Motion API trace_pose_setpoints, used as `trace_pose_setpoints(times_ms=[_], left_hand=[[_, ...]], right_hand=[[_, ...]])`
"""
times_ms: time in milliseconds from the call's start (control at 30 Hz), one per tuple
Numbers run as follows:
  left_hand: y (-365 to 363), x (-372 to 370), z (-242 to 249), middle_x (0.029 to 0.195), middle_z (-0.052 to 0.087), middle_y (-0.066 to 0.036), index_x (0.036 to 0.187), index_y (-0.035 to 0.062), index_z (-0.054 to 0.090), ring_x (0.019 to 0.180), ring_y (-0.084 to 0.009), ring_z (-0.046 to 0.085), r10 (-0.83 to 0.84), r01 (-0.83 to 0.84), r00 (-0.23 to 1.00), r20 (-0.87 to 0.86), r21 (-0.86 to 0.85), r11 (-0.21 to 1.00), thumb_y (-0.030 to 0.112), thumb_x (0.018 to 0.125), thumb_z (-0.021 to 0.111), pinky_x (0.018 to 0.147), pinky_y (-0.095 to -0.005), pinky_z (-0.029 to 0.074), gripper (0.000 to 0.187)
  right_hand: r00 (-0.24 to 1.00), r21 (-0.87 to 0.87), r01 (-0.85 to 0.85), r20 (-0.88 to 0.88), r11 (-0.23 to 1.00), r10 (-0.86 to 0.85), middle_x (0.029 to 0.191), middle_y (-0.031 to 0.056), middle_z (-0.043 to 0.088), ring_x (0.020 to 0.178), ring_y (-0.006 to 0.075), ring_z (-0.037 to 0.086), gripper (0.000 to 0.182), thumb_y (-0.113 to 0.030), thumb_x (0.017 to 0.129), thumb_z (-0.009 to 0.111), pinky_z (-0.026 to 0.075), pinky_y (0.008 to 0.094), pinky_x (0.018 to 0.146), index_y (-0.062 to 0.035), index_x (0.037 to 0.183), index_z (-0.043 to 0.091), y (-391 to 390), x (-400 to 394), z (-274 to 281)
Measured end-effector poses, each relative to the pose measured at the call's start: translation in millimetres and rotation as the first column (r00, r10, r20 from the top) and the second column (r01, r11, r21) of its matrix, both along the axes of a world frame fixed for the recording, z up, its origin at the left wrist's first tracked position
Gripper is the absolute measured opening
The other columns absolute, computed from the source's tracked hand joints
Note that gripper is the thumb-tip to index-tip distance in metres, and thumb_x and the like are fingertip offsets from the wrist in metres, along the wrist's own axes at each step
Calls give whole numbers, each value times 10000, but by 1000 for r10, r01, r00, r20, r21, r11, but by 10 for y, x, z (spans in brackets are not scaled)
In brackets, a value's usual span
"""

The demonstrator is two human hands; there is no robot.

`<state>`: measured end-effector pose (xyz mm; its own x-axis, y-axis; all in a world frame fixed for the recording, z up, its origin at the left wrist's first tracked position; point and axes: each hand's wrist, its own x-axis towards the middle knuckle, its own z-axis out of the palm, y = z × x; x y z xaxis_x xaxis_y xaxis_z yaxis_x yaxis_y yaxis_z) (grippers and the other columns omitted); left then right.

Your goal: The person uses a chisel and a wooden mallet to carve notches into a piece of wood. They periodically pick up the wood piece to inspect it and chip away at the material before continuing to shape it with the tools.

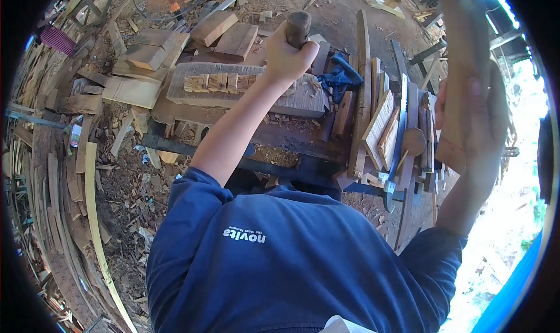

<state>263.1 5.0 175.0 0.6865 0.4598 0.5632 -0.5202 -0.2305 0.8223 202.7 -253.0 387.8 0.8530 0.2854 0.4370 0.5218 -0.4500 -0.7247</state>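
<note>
My left hand [289,56] is closed round an upright tool with a dark round wooden top [298,25]. It is over the back edge of a thick wooden block [297,102] with a row of carved notches [219,83]; the tool's lower end is hidden behind the hand. On the right, raised close to the camera, my right hand [487,114] grips a long wooden piece [464,41], blurred, with its fingertips showing at the left side. Wood chips lie on and around the block.
A blue cloth [339,76] lies right of the block. Further right are long boards [363,88], a handsaw [401,123] and a round wooden piece [413,141]. Wood offcuts [154,50] are piled at the left. Long strips [93,204] and scraps cover the ground.
</note>
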Motion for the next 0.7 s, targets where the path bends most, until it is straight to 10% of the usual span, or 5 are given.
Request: trace_pose_setpoints(times_ms=[200, 300, 467, 533, 700], left_hand=[[-129, -108, 96, 725, 620, -34, 923, 26, 630, 675, -118, 570, 5, -10, 992, 126, 39, 999, 119, 713, 663, 654, -291, 489, 231], [-177, -89, 54, 758, 644, -41, 981, 22, 641, 697, -112, 584, -35, 29, 994, 106, 64, 998, 111, 719, 657, 681, -284, 496, 277], [-309, -71, 91, 739, 631, -27, 987, 24, 645, 687, -101, 565, -218, 265, 940, 262, -158, 951, 110, 723, 651, 664, -280, 484, 278], [-194, -98, 84, 730, 627, -28, 975, 26, 643, 682, -104, 562, -156, 167, 970, 184, -50, 985, 112, 723, 650, 658, -281, 481, 266], [-128, -60, 29, 718, 622, -38, 946, 32, 637, 672, -115, 564, -85, 80, 993, 85, 58, 995, 119, 724, 647, 650, -285, 477, 239]], right_hand=[[941, -62, -336, -70, 940, 331, 751, 91, 616, 611, 129, 582, 557, -516, 931, 568, 447, 249, 545, 1, 1139, 561, -229, 416, 418], [958, -219, -217, 139, 951, 251, 735, 135, 636, 655, 225, 635, 311, -339, 949, 565, 497, 326, 604, -35, 970, 630, 89, 269, 90], [924, -549, -335, -349, 765, 155, 760, 160, 642, 684, 340, 636, 244, -216, 955, 579, 487, 404, 646, -25, 1108, 566, 533, -86, -105], [944, -538, -323, -243, 779, 223, 736, 43, 570, 587, 86, 538, 366, -255, 1000, 550, 437, 252, 537, -54, 1299, 488, 483, -56, -132], [965, -201, -258, -16, 945, 260, 754, 24, 589, 601, 77, 548, 389, -251, 990, 571, 432, 223, 521, -21, 1291, 484, 462, -52, 36]])
